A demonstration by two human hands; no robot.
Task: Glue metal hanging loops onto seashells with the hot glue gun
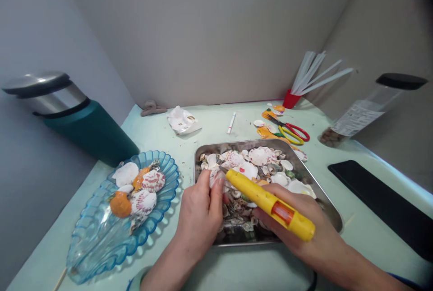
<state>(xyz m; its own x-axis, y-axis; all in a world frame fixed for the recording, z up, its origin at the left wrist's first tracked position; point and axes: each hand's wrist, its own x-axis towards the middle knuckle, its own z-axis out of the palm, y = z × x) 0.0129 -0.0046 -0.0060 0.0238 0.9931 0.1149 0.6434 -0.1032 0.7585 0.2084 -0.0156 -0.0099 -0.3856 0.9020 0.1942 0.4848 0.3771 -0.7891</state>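
Observation:
Over the metal tray of seashells (333,212), my left hand (199,210) pinches a pale seashell (214,175) between thumb and fingers. The fingers partly hide that shell. My right hand (291,212) is wrapped round a yellow pen-shaped hot glue gun (252,187) with an orange window in its body. Its pointed tip meets the edge of the held shell; whether they touch I cannot tell. Beneath both hands lie many mixed shells, scallops (262,156) and small spiral ones among them.
Left of the tray, a blue scalloped dish (91,223) bears several shells, beside a teal bottle (91,124). Behind are a crumpled white packet (182,120), scissors (291,131) and a red cup (291,99) of glue sticks. A clear jar (361,113) and black slab (382,200) stand right.

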